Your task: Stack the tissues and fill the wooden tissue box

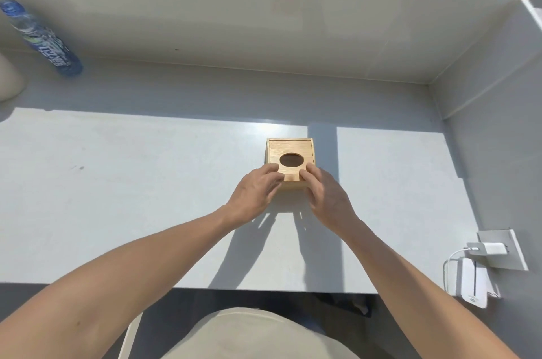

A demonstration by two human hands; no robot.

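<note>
A square wooden tissue box point(290, 147) with an oval hole in its lid stands on the white table point(117, 182), a little right of centre. The hole looks dark, and no tissue shows in it or anywhere on the table. My left hand point(255, 194) rests its fingertips on the lid's near left part. My right hand point(325, 197) touches the lid's near right part with the thumb beside the hole. Fingers of both hands are spread and lie on the lid rather than wrapped around the box.
A blue-labelled plastic bottle point(44, 42) stands at the far left by the wall. On the right wall a white charger point(492, 248) sits in a socket, with a white device point(473, 285) hanging below it. A window ledge runs along the back.
</note>
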